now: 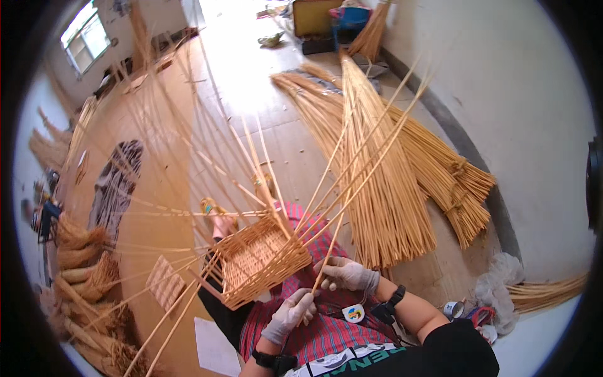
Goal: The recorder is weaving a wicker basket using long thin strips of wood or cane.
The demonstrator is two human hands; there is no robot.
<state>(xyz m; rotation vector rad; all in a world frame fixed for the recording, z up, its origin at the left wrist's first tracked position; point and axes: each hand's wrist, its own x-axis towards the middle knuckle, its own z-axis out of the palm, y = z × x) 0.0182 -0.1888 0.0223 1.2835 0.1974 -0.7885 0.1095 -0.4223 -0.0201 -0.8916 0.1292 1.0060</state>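
Note:
A half-woven wicker basket [254, 267] rests tilted on my lap, over a red checked cloth [317, 242]. Long pale rods stand out from its rim in every direction. My left hand [294, 313], in a whitish glove, pinches the lower end of one wicker rod [328, 252] just right of the basket. Slightly higher on the same rod, the gloved fingers of my right hand [348, 275] close around it. Both hands are close together near my body, to the right of the basket's near corner.
Bundles of long rods [383, 207] lie on the floor at the right, along the wall. Brushy bundles [81, 251] line the left side. A small woven piece [166, 283] and a white sheet [215, 344] lie left of me. A plastic bag [497, 286] sits at the lower right.

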